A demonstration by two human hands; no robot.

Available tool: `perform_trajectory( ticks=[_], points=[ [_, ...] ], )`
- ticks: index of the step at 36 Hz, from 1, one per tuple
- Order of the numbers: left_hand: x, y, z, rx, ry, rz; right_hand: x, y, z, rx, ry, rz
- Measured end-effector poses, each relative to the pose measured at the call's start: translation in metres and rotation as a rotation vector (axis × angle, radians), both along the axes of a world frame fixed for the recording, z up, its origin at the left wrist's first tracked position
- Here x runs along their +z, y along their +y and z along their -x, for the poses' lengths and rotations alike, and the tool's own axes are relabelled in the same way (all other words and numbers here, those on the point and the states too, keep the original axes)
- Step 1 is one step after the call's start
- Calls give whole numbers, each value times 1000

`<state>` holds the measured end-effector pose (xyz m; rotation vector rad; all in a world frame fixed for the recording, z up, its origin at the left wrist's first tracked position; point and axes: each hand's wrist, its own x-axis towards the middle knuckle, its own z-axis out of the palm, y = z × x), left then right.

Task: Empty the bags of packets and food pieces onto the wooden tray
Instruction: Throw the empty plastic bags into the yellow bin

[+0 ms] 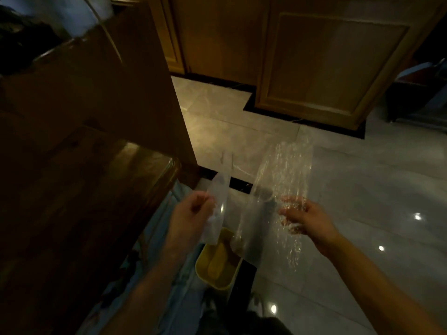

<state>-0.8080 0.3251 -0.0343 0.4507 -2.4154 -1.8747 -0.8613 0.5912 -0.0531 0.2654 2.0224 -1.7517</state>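
Note:
My left hand pinches a narrow clear plastic bag that looks empty and hangs down in front of it. My right hand holds a wider, crinkled clear plastic bag, which also looks empty and glints in the light. Both bags hang over a small yellow bin on the floor below, with yellowish pieces inside it. No wooden tray with packets shows in this view.
A dark wooden table fills the left side, its rounded corner near my left hand. Wooden cabinet doors stand ahead. The glossy tiled floor spreads to the right. Blue patterned cloth lies under my left arm.

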Motion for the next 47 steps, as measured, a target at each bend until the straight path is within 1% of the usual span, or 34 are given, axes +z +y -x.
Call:
perform_trajectory(
  ticks=[3,9,12,15,21,25,28,31,35,38,42,45,47],
  points=[
    [-25,4,-6,6,-75,-25,-20,-1,-5,19,-43,-14],
    [-80,-3,-21,33,-207,70,-60,-15,-23,74,-163,-41],
    [-110,-6,-28,57,-291,35,-79,-23,-32,64,-203,-59],
    [-139,-10,-41,-17,-377,58,-101,-33,-45,52,-250,-112],
    [-188,-21,-59,-65,-471,55,-145,-58,-65,120,-312,-203],
    [-229,-24,-64,-112,-608,66,-180,-69,-72,157,-352,-254],
    [-254,-24,-61,-116,-671,83,-210,-74,-76,151,-375,-277],
    [-279,-24,-63,-108,-696,144,-236,-82,-79,142,-420,-285],
    [-313,-27,-68,-92,-799,171,-273,-91,-79,220,-454,-346],
    [-348,-32,-70,-119,-846,198,-301,-96,-79,198,-494,-290],
    [-403,-40,-73,-124,-931,199,-341,-98,-72,229,-523,-293],
    [-447,-48,-75,-116,-933,231,-373,-100,-67,212,-618,-242],
    [-462,-47,-69,-133,-964,244,-393,-101,-62,173,-693,-197]
  ],
)
